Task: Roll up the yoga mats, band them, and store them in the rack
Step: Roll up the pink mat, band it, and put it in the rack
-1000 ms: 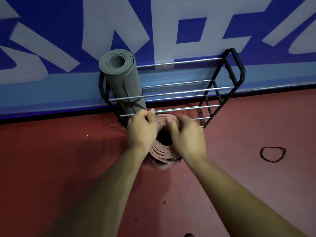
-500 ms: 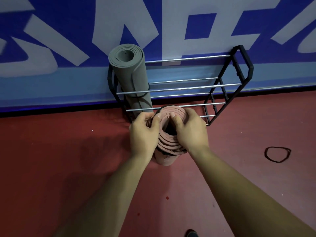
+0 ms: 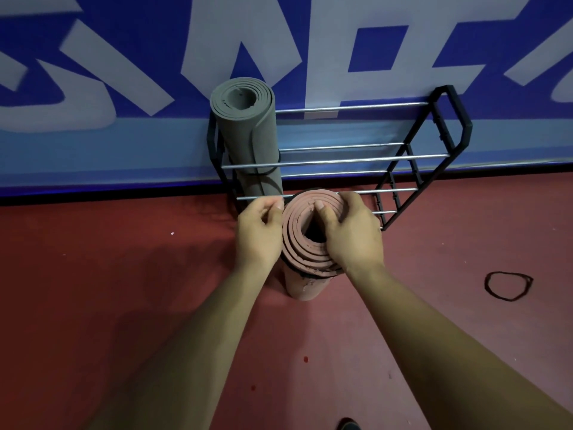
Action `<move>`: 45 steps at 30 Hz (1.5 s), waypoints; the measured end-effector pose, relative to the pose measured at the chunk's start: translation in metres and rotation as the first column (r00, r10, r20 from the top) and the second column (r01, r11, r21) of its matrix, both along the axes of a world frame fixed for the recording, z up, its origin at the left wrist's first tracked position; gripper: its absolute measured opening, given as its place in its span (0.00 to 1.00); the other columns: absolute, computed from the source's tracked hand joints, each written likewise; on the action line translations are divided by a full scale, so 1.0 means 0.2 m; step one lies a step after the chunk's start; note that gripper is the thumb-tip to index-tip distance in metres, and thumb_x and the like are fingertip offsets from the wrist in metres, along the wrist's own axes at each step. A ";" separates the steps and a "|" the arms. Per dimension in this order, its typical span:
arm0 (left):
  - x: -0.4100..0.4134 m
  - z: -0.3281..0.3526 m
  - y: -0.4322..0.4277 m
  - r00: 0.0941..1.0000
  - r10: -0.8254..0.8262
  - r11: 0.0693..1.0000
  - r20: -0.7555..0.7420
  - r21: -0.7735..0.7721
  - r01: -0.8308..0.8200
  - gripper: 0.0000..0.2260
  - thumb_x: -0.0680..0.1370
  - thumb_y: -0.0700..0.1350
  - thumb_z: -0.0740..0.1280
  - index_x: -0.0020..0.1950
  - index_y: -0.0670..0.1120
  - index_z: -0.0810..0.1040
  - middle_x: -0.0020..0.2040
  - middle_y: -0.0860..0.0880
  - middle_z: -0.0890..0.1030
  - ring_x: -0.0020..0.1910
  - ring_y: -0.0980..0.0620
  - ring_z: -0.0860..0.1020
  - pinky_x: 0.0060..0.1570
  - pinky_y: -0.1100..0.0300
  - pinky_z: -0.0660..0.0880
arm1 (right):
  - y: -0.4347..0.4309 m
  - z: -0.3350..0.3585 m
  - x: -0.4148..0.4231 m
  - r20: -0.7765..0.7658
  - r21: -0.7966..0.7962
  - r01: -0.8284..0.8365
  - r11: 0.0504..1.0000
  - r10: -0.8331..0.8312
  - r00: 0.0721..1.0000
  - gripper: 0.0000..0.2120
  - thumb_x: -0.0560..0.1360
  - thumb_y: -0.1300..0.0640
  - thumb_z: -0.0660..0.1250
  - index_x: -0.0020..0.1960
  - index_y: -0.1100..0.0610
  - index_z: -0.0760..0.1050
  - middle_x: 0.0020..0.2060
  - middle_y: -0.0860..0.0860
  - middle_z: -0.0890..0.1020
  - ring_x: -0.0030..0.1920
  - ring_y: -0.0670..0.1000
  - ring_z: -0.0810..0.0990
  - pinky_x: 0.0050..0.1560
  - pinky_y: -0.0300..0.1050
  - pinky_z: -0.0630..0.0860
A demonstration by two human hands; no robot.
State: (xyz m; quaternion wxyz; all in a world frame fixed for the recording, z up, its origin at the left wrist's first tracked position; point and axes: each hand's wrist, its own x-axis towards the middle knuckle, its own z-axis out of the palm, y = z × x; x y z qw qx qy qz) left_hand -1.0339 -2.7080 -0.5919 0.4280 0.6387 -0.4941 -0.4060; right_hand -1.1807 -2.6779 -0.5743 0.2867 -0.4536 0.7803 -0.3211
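Currently the pink mat [image 3: 294, 243] stands upright on the floor [image 3: 124, 274], at the rack's [image 3: 467, 133] near side. My right hand [image 3: 350, 237] grips its top rim, thumb inside the core. My left hand [image 3: 260, 234] curls against its left edge; I cannot tell whether it holds anything.

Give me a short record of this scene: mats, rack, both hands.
rack: against the wall, holds one mat
grey mat: rolled, banded, upright in the rack's left end
pink mat: rolled, upright on the floor before the rack
right hand: grips the pink mat's top, thumb inside the roll
left hand: curled against the mat's left side; grip unclear
loose band: on the floor, right
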 end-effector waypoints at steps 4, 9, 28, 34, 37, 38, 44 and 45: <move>0.02 -0.02 0.06 0.999 -0.021 0.998 0.042 0.055 0.019 0.13 0.82 0.48 0.66 0.37 0.47 0.78 0.27 0.58 0.74 0.29 0.59 0.70 0.35 0.58 0.68 | 0.01 0.01 0.00 -0.006 -0.062 0.030 0.998 -0.030 1.000 0.24 0.79 0.41 0.68 0.70 0.51 0.73 0.63 0.53 0.77 0.63 0.54 0.75 0.62 0.46 0.70; 0.03 0.03 0.04 0.961 0.015 0.998 0.276 0.059 -0.033 0.11 0.82 0.48 0.66 0.39 0.48 0.75 0.38 0.47 0.82 0.45 0.40 0.80 0.44 0.51 0.74 | 0.03 0.00 -0.01 -0.008 -0.079 -0.007 0.997 0.007 1.000 0.24 0.79 0.42 0.69 0.70 0.52 0.75 0.64 0.51 0.79 0.66 0.53 0.75 0.64 0.46 0.70; -0.01 0.03 0.05 0.889 -0.303 0.934 0.343 -0.079 0.349 0.26 0.77 0.63 0.60 0.70 0.51 0.76 0.66 0.56 0.76 0.65 0.59 0.73 0.66 0.64 0.69 | 0.00 0.03 -0.03 0.001 0.042 -0.165 0.985 0.165 0.986 0.22 0.79 0.42 0.66 0.72 0.45 0.70 0.61 0.50 0.72 0.66 0.55 0.72 0.61 0.47 0.70; -0.01 0.02 0.00 0.870 -0.334 0.942 0.363 0.092 0.323 0.28 0.71 0.72 0.61 0.63 0.56 0.77 0.60 0.57 0.79 0.61 0.54 0.77 0.62 0.49 0.75 | -0.01 0.03 -0.07 0.052 0.091 -0.201 0.975 0.197 0.979 0.21 0.77 0.43 0.67 0.70 0.42 0.72 0.58 0.48 0.71 0.65 0.54 0.73 0.66 0.50 0.71; -0.03 0.02 -0.01 0.859 -0.346 0.938 0.378 0.142 0.315 0.34 0.70 0.75 0.59 0.66 0.55 0.75 0.64 0.55 0.77 0.63 0.52 0.76 0.63 0.49 0.74 | -0.02 0.03 -0.08 0.045 0.116 -0.183 0.976 0.179 0.983 0.23 0.77 0.42 0.66 0.70 0.44 0.72 0.58 0.49 0.71 0.65 0.54 0.74 0.65 0.48 0.71; -0.04 0.03 0.00 0.864 -0.336 0.942 0.376 0.132 0.309 0.36 0.70 0.74 0.59 0.71 0.54 0.72 0.68 0.55 0.74 0.67 0.53 0.73 0.66 0.50 0.72 | -0.02 0.03 -0.07 0.044 0.108 -0.168 0.980 0.164 0.985 0.24 0.77 0.42 0.66 0.72 0.44 0.70 0.59 0.49 0.71 0.65 0.54 0.74 0.64 0.48 0.71; -0.05 0.02 0.02 0.937 -0.238 0.969 0.258 -0.009 0.248 0.26 0.72 0.69 0.62 0.60 0.54 0.80 0.57 0.57 0.80 0.57 0.57 0.78 0.59 0.54 0.75 | -0.01 0.01 -0.08 0.036 0.059 -0.137 0.989 0.135 0.990 0.20 0.77 0.40 0.68 0.66 0.45 0.73 0.57 0.47 0.72 0.53 0.47 0.74 0.57 0.41 0.70; -0.06 0.02 0.02 0.940 -0.229 0.971 0.253 -0.006 0.238 0.25 0.72 0.69 0.62 0.58 0.54 0.81 0.54 0.57 0.81 0.55 0.56 0.79 0.57 0.52 0.76 | -0.02 0.00 -0.09 0.050 0.060 -0.124 0.991 0.121 0.991 0.21 0.76 0.37 0.68 0.64 0.45 0.75 0.56 0.47 0.75 0.53 0.46 0.76 0.58 0.43 0.73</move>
